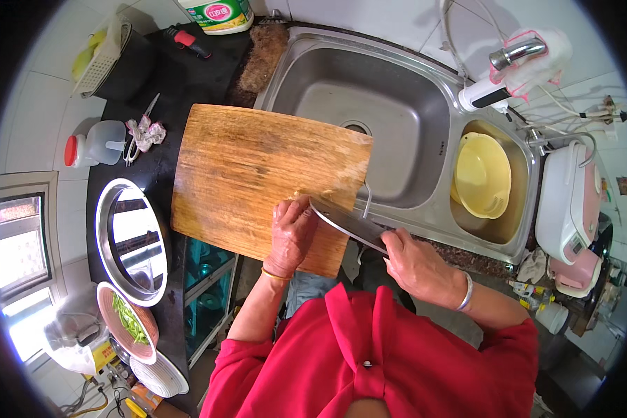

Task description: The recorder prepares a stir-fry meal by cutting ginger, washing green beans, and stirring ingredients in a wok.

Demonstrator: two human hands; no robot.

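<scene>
A wooden cutting board [251, 167] lies in front of me, its right part reaching over the sink's near left corner. My right hand [418, 261] grips the handle end of a broad-bladed kitchen knife [350, 222], whose blade slants up and left over the board's near right part. On the board, my left hand [292, 230] rests with curled fingers right beside the blade's far end. Small pale food bits [297, 194] lie by its fingertips. Whether those fingers pinch a piece is hidden.
Behind is a steel sink [360, 104], with a yellow plastic basin [483, 175] in its smaller bowl. Left on the black counter are scissors [130, 151], a large steel basin [104, 240] and a basket of green vegetables [128, 318]. A rice cooker [564, 204] stands at right.
</scene>
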